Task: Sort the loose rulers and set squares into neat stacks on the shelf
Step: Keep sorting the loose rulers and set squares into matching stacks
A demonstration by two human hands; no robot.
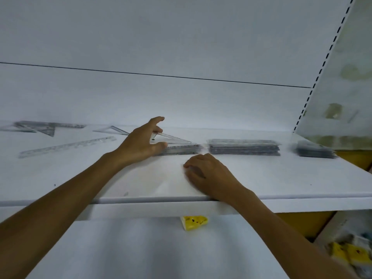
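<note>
Head view, left hand: the left hand (141, 141) reaches over the shelf (302, 178) and pinches the near corner of a clear set square (175, 138) between thumb and a finger (the index finger is lifted free).
Head view, set square: it lies on top of a low set-square stack (181, 149), with its long point toward the right.
Head view, right hand: the right hand (205, 172) rests on the shelf in front of that stack. Its fingers are curled under and blurred, so I cannot tell if it holds something.
Head view, other stacks: a middle stack (243, 147) stands just beside the first, and a far stack (314, 151) is near the side panel (342, 77).
Head view, not sorted: one loose ruler (66, 147) and loose set squares (40, 125) lie at the left, well apart from the stacks.
Risk: the clear plastic is probably slippery. If the piece is let go while it sits crooked, it may slide off, or a push may shift the whole stack toward the middle one.
Hard to see: the pieces are transparent and blurred, so their number in each stack, and what the far stack contains, are not clear. The left-most pieces are cut off at the edge.
</note>
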